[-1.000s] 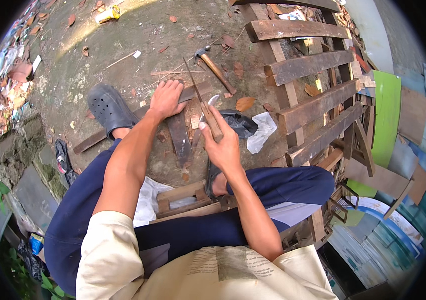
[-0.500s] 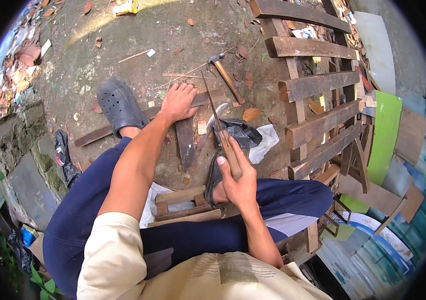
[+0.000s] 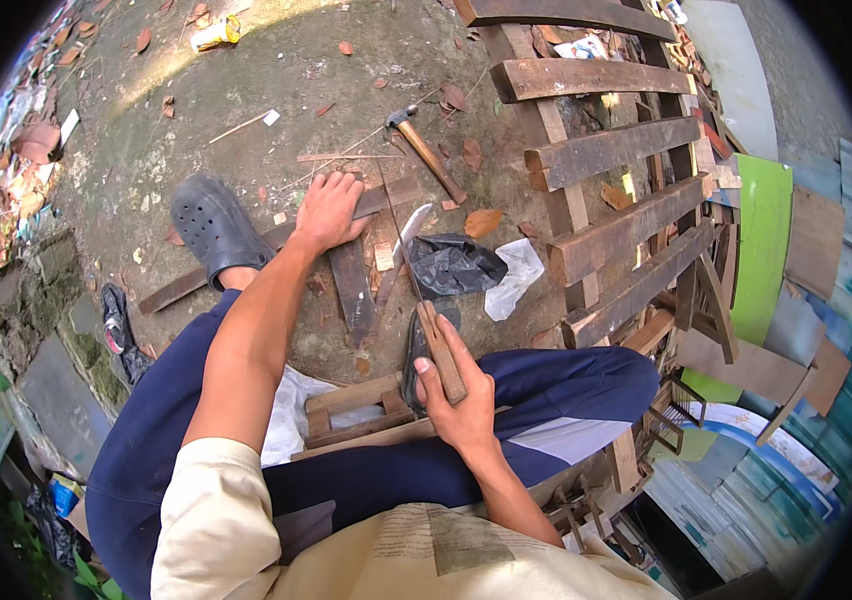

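Note:
My right hand [image 3: 458, 400] is closed round the wooden handle of a handsaw [image 3: 442, 352]. Its long blade points away from me, seen almost edge-on, passing just right of the slat's end; whether it touches the wood I cannot tell. Palm down, my left hand [image 3: 330, 212] grips a dark wooden slat [image 3: 186, 285] on the ground, fingers over its far edge and thumb on the near side. My left clog [image 3: 218, 228] is against that slat. A shorter dark board [image 3: 351, 295] meets it below my left hand. A pale curved blade [image 3: 413, 230] lies beside the saw.
Beyond the slat lies a hammer [image 3: 428, 155]. A black plastic bag [image 3: 454, 266] and a white plastic piece [image 3: 516, 280] are right of the saw. A slatted wooden frame [image 3: 611, 155] stands at right, near a green panel [image 3: 764, 260]. A small wooden frame [image 3: 351, 425] sits between my legs.
My right hand has drawn the handsaw back toward my body. The left hand stays on the slat. The whole view has shifted slightly.

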{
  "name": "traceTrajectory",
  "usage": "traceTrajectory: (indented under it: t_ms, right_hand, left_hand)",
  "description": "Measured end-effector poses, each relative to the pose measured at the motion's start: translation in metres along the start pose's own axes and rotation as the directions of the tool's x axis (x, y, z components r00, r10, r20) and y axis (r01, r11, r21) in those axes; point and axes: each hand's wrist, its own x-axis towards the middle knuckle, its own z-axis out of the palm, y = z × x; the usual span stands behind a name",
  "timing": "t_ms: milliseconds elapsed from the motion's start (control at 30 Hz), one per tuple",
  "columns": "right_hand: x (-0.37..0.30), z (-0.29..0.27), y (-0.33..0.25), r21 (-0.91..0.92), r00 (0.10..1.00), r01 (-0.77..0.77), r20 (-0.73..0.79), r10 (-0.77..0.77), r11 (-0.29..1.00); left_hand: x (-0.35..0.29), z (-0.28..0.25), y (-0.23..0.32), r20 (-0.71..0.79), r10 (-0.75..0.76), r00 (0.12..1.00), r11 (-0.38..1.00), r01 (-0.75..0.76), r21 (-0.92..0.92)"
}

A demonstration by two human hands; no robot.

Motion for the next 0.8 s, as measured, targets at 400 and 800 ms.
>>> traceTrajectory:
  t_ms: [400, 800]
  right_hand:
    - [-0.006, -0.012, -0.007, 0.010, 0.996, -0.090, 0.029, 0.090, 0.996]
    - [0.043, 0.013, 0.015, 0.000, 0.999, 0.028, -0.034, -0.028, 1.000]
  left_hand:
    - [0.000, -0.001, 0.003, 0.029, -0.023, 0.999, 1.000, 0.024, -0.006]
    - [0.000, -0.002, 0.002, 0.030, -0.023, 0.999, 1.000, 0.023, -0.002]
